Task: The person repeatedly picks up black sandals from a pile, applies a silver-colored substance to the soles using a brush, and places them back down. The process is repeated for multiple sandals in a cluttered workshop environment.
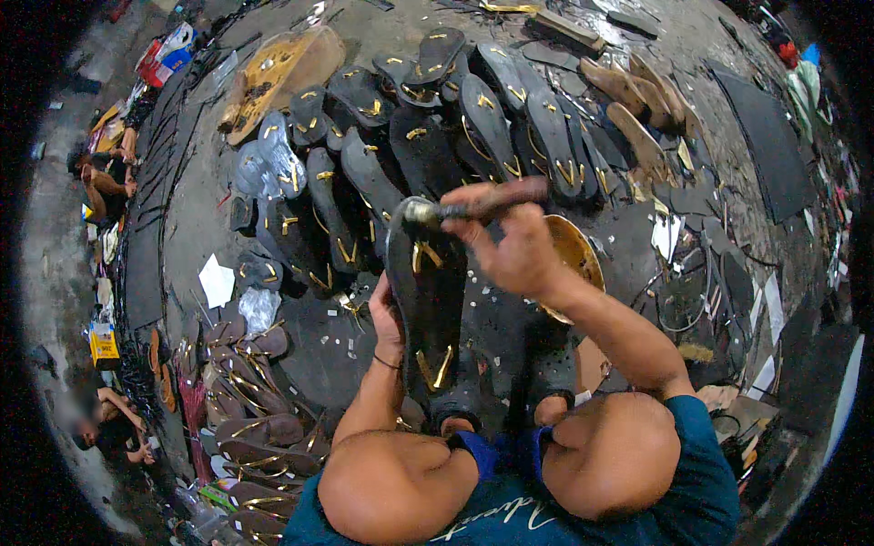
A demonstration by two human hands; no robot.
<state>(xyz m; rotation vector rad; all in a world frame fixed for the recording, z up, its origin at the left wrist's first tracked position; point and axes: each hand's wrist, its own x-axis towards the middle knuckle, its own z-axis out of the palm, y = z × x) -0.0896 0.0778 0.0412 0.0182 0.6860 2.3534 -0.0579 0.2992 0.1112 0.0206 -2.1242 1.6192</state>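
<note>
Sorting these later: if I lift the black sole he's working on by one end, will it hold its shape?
Probably it bends: the sole looks thin and flat, and the left hand steadies its edge. It seems light, since one hand props it. Its gold straps might snag on neighbouring soles.

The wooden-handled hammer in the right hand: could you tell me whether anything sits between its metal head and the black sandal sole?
Nothing visible does. The right hand holds the wooden-handled hammer with its metal head at the top end of the black sandal sole with gold straps, which the left hand steadies at its edge, clear of the head.
</note>
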